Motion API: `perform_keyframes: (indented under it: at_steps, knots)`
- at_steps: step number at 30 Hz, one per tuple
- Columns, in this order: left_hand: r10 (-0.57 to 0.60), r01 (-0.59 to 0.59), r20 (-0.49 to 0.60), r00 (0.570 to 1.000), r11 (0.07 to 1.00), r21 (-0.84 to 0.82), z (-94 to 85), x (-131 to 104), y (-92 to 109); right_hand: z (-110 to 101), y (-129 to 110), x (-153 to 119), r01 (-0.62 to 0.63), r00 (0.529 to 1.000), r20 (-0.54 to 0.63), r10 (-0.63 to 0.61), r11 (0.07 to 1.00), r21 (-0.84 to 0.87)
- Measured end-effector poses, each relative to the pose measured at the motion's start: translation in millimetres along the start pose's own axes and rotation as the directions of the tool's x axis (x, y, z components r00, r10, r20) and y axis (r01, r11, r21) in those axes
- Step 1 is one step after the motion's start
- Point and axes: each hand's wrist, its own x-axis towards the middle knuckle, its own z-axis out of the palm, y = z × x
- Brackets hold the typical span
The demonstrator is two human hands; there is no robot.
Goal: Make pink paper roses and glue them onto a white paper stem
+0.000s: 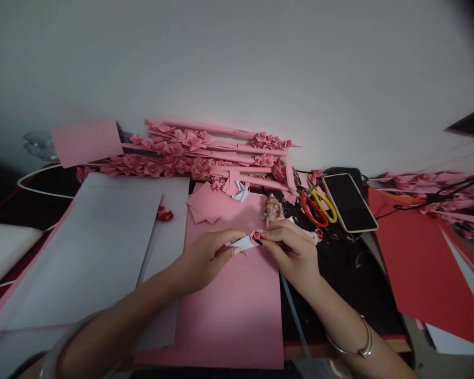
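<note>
Between my two hands is a small folded paper flower (255, 237), pink and curled at one end, with a pale flat part to its left. My left hand (207, 258) pinches that pale part between thumb and fingers. The thumb and forefinger of my right hand (294, 250) close on the curled pink end. Below both hands lies a large pink sheet (229, 310). Just beyond them are several pink paper squares (209, 202) and a white folded piece (242, 191). My right fingers hide part of the flower.
Pink paper flowers on stems (193, 139) are heaped along the wall. Scissors (318, 206) with red and yellow handles lie by a phone (349, 202). White sheets (98, 247) cover the left side; red sheets (422, 263) lie at right. A white cable (43, 173) curves at far left.
</note>
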Motion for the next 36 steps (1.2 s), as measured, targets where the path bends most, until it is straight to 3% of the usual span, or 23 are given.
perform_keyframes:
  at_steps: [20, 26, 30, 36]
  knots:
    - [0.006, -0.008, 0.058, 0.998, 0.999, 0.032, -5.3, 0.4, 4.7, -1.4, 1.1, 0.6, -0.016, 0.999, 0.051, 0.018, 0.999, -0.032]
    - [-0.055, 0.065, 0.093, 0.994, 0.992, -0.109, -2.9, 0.4, 0.8, -2.0, -3.0, 1.0, 0.015, 0.997, 0.082, -0.010, 0.999, -0.053]
    - [-0.131, 0.157, 0.137, 0.982, 0.967, -0.201, -3.1, -0.6, -5.1, -5.8, -2.4, -1.7, -0.052, 0.996, 0.068, 0.056, 0.997, -0.056]
    - [-0.096, 0.114, 0.080, 0.992, 0.957, -0.266, -11.2, -0.6, 1.5, -9.2, -1.3, -3.5, -0.146, 0.989, -0.004, 0.146, 0.989, -0.019]
